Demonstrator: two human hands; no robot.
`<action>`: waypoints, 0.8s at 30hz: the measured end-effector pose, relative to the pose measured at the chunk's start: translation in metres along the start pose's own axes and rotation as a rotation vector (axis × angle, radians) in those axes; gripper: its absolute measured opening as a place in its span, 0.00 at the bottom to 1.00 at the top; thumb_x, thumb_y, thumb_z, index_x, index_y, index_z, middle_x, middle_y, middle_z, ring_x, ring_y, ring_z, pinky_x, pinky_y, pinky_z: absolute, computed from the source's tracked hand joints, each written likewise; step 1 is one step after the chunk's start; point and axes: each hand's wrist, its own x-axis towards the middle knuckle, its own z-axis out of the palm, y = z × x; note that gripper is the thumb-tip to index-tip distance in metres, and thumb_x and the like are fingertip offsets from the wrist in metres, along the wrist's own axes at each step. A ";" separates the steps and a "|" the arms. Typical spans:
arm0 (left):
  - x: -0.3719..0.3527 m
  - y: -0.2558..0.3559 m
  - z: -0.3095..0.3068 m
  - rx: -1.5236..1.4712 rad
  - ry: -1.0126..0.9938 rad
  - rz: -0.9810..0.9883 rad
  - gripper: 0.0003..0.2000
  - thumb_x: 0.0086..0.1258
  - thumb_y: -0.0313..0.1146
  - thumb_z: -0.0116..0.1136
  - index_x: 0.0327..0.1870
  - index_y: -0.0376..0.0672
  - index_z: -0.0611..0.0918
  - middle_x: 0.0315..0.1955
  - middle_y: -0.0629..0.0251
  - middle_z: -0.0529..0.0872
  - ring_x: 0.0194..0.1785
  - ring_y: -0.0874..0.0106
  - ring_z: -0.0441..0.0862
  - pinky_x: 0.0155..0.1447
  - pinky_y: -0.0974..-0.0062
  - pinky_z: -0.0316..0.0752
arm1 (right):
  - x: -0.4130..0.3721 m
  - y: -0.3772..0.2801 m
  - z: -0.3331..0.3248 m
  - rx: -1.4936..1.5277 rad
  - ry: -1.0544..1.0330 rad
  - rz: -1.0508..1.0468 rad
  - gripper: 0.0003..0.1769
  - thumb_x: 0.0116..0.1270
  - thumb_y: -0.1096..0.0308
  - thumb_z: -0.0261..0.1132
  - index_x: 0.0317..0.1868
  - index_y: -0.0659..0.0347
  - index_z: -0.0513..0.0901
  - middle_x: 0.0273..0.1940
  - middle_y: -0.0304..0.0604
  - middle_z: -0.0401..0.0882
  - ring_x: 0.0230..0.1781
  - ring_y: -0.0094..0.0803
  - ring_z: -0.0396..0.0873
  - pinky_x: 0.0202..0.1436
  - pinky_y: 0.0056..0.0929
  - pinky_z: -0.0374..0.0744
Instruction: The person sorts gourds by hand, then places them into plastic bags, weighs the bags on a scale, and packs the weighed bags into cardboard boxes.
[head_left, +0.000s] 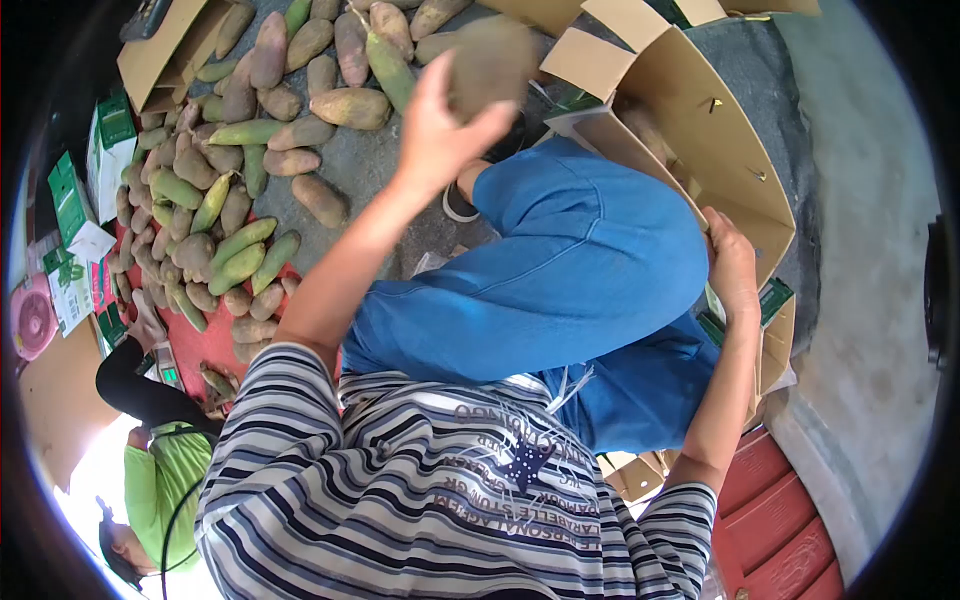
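Observation:
My left hand is raised in front of me, shut on a round brown tuber that looks blurred. Beyond it, a pile of brown and green tubers lies spread over the ground. My right hand grips the side wall of an open cardboard box standing next to my right knee. My blue-jeaned legs are bent between the two hands. What the box holds is mostly hidden.
Another person in a green top with a black sleeve crouches at the lower left, one hand by the tubers. Green-and-white cartons lie at the left. A second cardboard box sits top left, with a red plastic seat beneath me.

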 end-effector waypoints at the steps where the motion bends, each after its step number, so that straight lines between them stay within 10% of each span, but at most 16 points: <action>1: 0.013 0.030 0.012 0.123 -0.084 0.188 0.34 0.52 0.38 0.68 0.60 0.33 0.69 0.51 0.51 0.77 0.54 0.62 0.76 0.58 0.67 0.72 | 0.000 0.000 0.000 0.001 -0.007 -0.004 0.17 0.59 0.76 0.59 0.50 0.58 0.75 0.43 0.52 0.79 0.42 0.52 0.78 0.44 0.44 0.76; 7: 0.061 0.099 0.068 0.155 -0.244 0.583 0.26 0.60 0.46 0.58 0.55 0.39 0.73 0.46 0.51 0.78 0.50 0.52 0.77 0.52 0.60 0.73 | 0.000 -0.002 0.000 0.008 -0.023 0.023 0.14 0.60 0.75 0.59 0.48 0.58 0.76 0.41 0.52 0.78 0.41 0.52 0.78 0.43 0.44 0.76; 9: 0.088 0.083 0.057 0.190 -0.278 0.277 0.16 0.66 0.33 0.52 0.51 0.34 0.77 0.53 0.50 0.76 0.60 0.57 0.72 0.59 0.67 0.69 | -0.001 -0.006 -0.003 0.017 0.002 0.009 0.14 0.60 0.75 0.59 0.47 0.58 0.76 0.40 0.51 0.78 0.40 0.52 0.78 0.43 0.44 0.76; 12: 0.140 -0.027 0.014 0.798 -0.237 0.476 0.19 0.65 0.38 0.55 0.55 0.41 0.74 0.50 0.50 0.77 0.49 0.52 0.77 0.53 0.58 0.72 | -0.001 -0.003 -0.003 0.038 0.002 -0.012 0.13 0.60 0.75 0.60 0.46 0.57 0.76 0.39 0.50 0.78 0.40 0.52 0.77 0.42 0.44 0.76; 19: 0.167 -0.197 -0.120 1.469 -0.542 -0.241 0.23 0.63 0.27 0.48 0.62 0.47 0.64 0.67 0.51 0.62 0.54 0.50 0.77 0.54 0.57 0.74 | 0.001 -0.002 -0.001 0.066 -0.007 0.027 0.12 0.60 0.74 0.60 0.45 0.55 0.76 0.39 0.49 0.78 0.39 0.51 0.78 0.40 0.44 0.76; 24: 0.126 -0.164 -0.135 1.470 -0.576 -0.309 0.25 0.62 0.32 0.51 0.63 0.45 0.66 0.60 0.48 0.69 0.53 0.50 0.77 0.54 0.57 0.73 | 0.000 -0.008 -0.005 0.076 -0.031 0.058 0.11 0.61 0.73 0.59 0.45 0.55 0.76 0.39 0.49 0.78 0.39 0.51 0.78 0.41 0.44 0.76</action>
